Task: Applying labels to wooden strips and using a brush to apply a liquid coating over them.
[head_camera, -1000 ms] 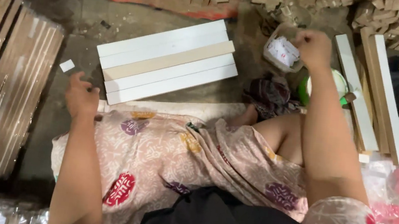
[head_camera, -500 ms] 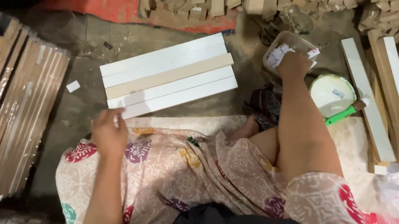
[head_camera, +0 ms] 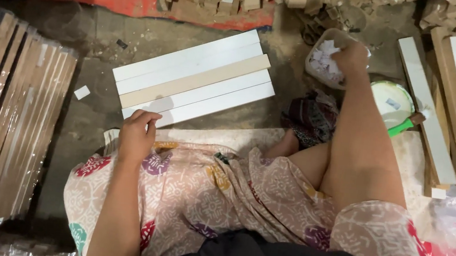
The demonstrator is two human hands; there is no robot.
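The right hand [head_camera: 353,57] reaches into a pale container [head_camera: 317,69] of white paper slips [head_camera: 325,62], fingers curled among them; whether they grip any cannot be told. The left hand [head_camera: 137,133], fingers loosely bent and empty, touches the near end of five white and tan strips [head_camera: 193,78] lying on the dusty floor [head_camera: 85,129]. A round white lid [head_camera: 391,101] lies just beside the container. Wrapped boards [head_camera: 4,131] are cut off at left.

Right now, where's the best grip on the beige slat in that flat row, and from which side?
Probably its far right end. The beige slat lies flat with white slats tight against both long edges, so a side pinch looks blocked. That end sits bare on the floor; the left hand rests by the near end.
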